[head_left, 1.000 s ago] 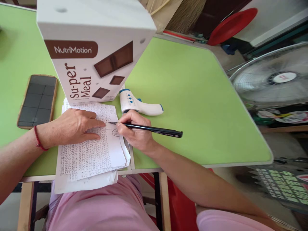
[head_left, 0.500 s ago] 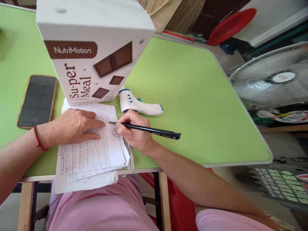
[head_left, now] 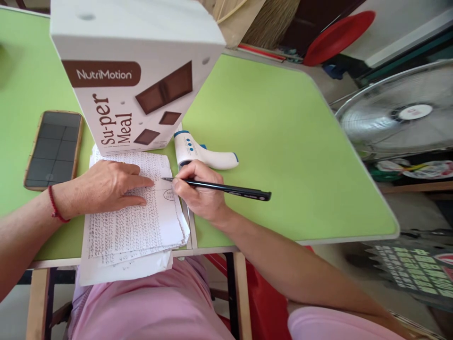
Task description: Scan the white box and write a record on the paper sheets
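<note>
A black pen (head_left: 230, 189) is pinched in my right hand (head_left: 201, 193), its tip pointing left at the written sheet, close to the end of my left index finger. Whether the tip touches the page I cannot tell. My left hand (head_left: 106, 189) lies on the stack of handwritten paper (head_left: 130, 231), fingers stretched out and apart, holding nothing. Dense handwriting covers most of the top sheet, and an oval mark sits near its right edge. Just beyond my right hand lies a white and blue infrared thermometer (head_left: 215, 158).
A tall white NutriMotion box (head_left: 120, 108) stands on the paper's far edge. Left of it lies a phone (head_left: 53, 148) in a worn case. All rest on a green table (head_left: 283, 156). Off to the right are a fan (head_left: 406, 111) and a red round plastic item (head_left: 339, 38).
The pen's back end has swung slightly right and down, and its tip has shifted a little up the sheet. My left hand keeps its place on the paper.
</note>
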`<act>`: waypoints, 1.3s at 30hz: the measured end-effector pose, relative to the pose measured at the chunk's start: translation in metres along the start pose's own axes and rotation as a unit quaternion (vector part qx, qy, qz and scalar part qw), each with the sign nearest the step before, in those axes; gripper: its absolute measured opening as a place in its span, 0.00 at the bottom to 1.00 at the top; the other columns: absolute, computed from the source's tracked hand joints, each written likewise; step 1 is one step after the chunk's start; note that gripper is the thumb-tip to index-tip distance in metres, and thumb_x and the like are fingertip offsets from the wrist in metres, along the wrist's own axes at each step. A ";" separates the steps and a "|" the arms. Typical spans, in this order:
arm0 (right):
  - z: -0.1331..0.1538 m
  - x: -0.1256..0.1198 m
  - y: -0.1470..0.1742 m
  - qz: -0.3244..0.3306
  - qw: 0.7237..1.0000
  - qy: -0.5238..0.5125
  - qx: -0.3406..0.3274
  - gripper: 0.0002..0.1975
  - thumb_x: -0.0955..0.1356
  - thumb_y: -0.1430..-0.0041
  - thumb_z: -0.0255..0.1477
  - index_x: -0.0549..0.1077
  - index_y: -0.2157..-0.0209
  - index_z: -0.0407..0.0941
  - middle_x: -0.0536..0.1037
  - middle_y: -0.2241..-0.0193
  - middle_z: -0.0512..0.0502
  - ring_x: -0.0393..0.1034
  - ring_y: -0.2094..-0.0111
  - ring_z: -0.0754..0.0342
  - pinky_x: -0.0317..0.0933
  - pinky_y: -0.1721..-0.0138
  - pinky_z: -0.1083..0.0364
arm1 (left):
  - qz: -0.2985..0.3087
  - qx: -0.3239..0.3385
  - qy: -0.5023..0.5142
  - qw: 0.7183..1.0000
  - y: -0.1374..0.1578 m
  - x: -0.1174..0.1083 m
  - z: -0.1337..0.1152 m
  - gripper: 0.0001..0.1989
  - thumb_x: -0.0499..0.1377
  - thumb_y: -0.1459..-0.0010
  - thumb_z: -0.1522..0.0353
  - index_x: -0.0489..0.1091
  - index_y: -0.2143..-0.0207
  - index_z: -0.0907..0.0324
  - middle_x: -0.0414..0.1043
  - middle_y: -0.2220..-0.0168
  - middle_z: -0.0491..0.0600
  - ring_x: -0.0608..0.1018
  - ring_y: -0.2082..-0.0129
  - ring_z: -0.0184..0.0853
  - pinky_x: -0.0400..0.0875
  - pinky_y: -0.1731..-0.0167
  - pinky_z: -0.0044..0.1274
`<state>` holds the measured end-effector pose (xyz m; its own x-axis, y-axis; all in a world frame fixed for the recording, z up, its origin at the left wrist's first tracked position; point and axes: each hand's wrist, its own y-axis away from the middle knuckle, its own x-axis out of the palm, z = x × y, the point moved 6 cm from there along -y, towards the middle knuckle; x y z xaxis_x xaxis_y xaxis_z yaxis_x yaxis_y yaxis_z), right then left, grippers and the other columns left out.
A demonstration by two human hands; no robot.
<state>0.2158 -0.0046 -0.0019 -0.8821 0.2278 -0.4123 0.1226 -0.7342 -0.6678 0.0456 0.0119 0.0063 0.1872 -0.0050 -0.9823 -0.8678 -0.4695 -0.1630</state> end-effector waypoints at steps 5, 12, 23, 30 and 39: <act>0.001 0.001 -0.001 0.008 1.000 0.005 0.003 0.07 0.66 0.50 0.23 0.64 0.78 0.45 0.66 0.84 0.57 0.58 0.83 0.64 0.55 0.82 0.61 | 0.001 -0.001 -0.002 1.000 0.000 0.000 0.000 0.17 0.61 0.38 0.62 0.72 0.48 0.55 0.76 0.63 0.50 0.76 0.68 0.34 0.61 0.73 0.22; 0.001 0.002 -0.001 0.012 1.000 0.011 0.006 0.07 0.65 0.49 0.23 0.63 0.78 0.45 0.65 0.84 0.57 0.57 0.83 0.63 0.54 0.82 0.60 | -0.017 0.010 -0.002 1.000 0.000 -0.001 0.000 0.17 0.61 0.38 0.62 0.73 0.49 0.56 0.75 0.65 0.48 0.76 0.69 0.34 0.60 0.75 0.22; -0.001 0.002 -0.001 0.019 1.000 -0.011 0.008 0.08 0.65 0.49 0.24 0.62 0.79 0.46 0.65 0.85 0.57 0.56 0.84 0.63 0.52 0.83 0.60 | 0.006 -0.006 -0.001 1.000 0.000 -0.001 0.001 0.17 0.60 0.38 0.61 0.72 0.48 0.55 0.76 0.63 0.49 0.77 0.67 0.35 0.61 0.74 0.23; -0.001 0.002 -0.001 0.011 0.999 -0.029 0.010 0.07 0.66 0.49 0.24 0.64 0.78 0.45 0.66 0.85 0.57 0.57 0.84 0.63 0.53 0.83 0.61 | 0.000 0.000 0.003 1.000 0.000 -0.001 0.000 0.17 0.59 0.37 0.62 0.72 0.48 0.56 0.75 0.63 0.50 0.77 0.68 0.35 0.63 0.73 0.23; -0.004 0.005 0.001 0.021 0.999 -0.037 0.017 0.07 0.66 0.48 0.23 0.64 0.77 0.46 0.65 0.84 0.57 0.57 0.83 0.63 0.54 0.83 0.60 | -0.006 0.003 0.004 1.000 0.000 0.000 0.001 0.17 0.61 0.38 0.62 0.73 0.48 0.56 0.76 0.63 0.49 0.78 0.68 0.36 0.62 0.74 0.23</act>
<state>0.2132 -0.0017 -0.0066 -0.9074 0.1491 -0.3929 0.1465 -0.7640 -0.6283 0.0450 0.0123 0.0067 0.2015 -0.0054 -0.9795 -0.8682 -0.4639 -0.1760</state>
